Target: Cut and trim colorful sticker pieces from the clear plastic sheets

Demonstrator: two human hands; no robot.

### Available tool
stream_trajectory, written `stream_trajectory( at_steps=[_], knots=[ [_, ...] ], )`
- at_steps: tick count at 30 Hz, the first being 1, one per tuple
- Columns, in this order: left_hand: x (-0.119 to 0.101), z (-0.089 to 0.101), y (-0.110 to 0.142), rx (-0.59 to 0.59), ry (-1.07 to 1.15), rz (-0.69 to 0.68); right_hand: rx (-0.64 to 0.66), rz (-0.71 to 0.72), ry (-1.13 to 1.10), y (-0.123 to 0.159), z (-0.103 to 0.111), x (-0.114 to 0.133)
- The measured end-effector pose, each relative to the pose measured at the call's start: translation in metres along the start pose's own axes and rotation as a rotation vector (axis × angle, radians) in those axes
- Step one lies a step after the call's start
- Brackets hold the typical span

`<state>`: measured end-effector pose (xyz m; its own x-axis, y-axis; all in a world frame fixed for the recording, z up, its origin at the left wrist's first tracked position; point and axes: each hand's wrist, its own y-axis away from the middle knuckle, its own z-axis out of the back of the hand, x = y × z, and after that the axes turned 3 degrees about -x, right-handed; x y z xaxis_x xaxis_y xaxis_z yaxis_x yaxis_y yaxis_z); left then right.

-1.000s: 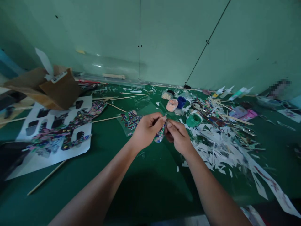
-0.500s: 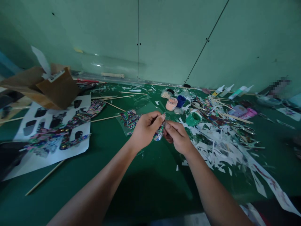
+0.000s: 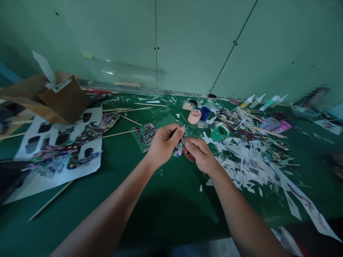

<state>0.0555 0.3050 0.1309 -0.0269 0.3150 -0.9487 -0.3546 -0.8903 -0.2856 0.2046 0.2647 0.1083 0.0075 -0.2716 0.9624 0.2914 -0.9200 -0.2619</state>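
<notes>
The left hand point(image 3: 164, 142) is clamped on a small patterned piece point(image 3: 177, 150), above the middle of the counter point(image 3: 166, 203). The right hand point(image 3: 200, 152) is just beside it, fingers pinched together at the edge of this piece; what exactly they grip, I cannot tell. Judging by the heap of paper scraps point(image 3: 241, 166), much trimming is already done. Other patterned pieces point(image 3: 108, 123) lie on the white sheet point(image 3: 88, 170), and more are in a clear film point(image 3: 145, 133) beside the left hand. The held piece is mostly hidden, so whether any work on it is left is not clear. For moving, the green surface between the forearms offers the most room, down to the front edge. To the right, the green pot point(image 3: 219, 134) stands open near the right hand, with the scraps close to the right forearm; a wall point(image 3: 195, 43) limits the far side.
</notes>
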Motion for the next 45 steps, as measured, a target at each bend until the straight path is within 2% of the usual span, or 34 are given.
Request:
stream_trajectory(
  at_steps=[6, 13, 18, 21, 23, 27, 30, 35, 37, 40, 42, 45],
  knots=[
    [0.002, -0.002, -0.001, -0.06, -0.023, 0.0, 0.043, 0.025, 0.012, -0.001, -0.001, 0.002],
    [0.003, -0.001, -0.001, -0.115, -0.054, -0.003, 0.084, -0.016, 0.019, -0.002, -0.002, 0.005],
    [0.007, 0.006, -0.007, -0.251, 0.003, 0.003, 0.183, -0.037, 0.062, -0.001, -0.009, 0.005],
    [0.009, 0.009, -0.009, -0.312, 0.053, -0.029, 0.195, -0.039, -0.012, -0.001, -0.009, 0.003],
    [0.01, 0.01, -0.009, -0.334, 0.091, -0.015, 0.114, -0.05, -0.105, -0.002, -0.005, 0.001],
    [0.012, 0.009, -0.008, -0.359, 0.128, 0.063, -0.166, -0.127, -0.165, -0.005, 0.002, 0.0],
    [0.012, 0.01, -0.008, -0.403, 0.133, 0.059, -0.286, -0.126, 0.02, -0.007, 0.004, 0.0],
    [0.012, 0.012, -0.009, -0.413, 0.158, 0.122, -0.471, -0.021, 0.556, -0.011, 0.012, -0.008],
    [0.012, 0.012, -0.009, -0.399, 0.152, 0.134, -0.521, -0.021, 0.643, -0.012, 0.016, -0.011],
    [0.013, 0.012, -0.011, -0.376, 0.166, 0.176, -0.568, -0.066, 0.598, -0.01, 0.019, -0.012],
    [0.014, 0.01, -0.011, -0.353, 0.18, 0.225, -0.601, -0.032, 0.586, -0.009, 0.018, -0.01],
    [0.015, 0.005, -0.011, -0.301, 0.149, 0.246, -0.518, -0.031, 0.492, -0.01, 0.012, -0.006]
  ],
)
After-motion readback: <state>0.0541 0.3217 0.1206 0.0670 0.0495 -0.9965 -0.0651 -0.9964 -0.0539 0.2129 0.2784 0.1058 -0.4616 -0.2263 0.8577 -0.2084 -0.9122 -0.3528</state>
